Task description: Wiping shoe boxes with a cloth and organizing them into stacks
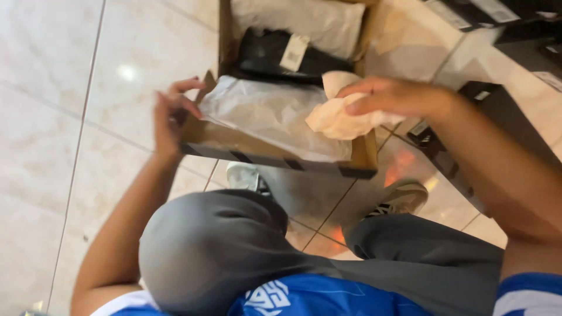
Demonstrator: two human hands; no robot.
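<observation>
A person crouched over pale floor tiles [52,117] works at an open cardboard shoebox [275,153], seen from above. At about nine o'clock of the box, the left hand [170,114] pinches the box's left corner, thumb and fingers closed on the cardboard edge. White tissue paper [272,117] lies crumpled across the near half of the box, its long axis running from ten o'clock to four o'clock, and covers whatever sits beneath. Behind it, toward twelve o'clock, a black shoe [263,55] with a white tag lies on its side, long axis roughly left to right; which end is the toe cannot be told. At three o'clock of the box, the right hand [389,96] rests over a wad of cream paper [339,117], fingers curled loosely on it. Below the box, grey trouser knees [216,251] and two grey sneakers [404,196] crowd the foreground. Dark boxes [492,111] stand at two o'clock.
</observation>
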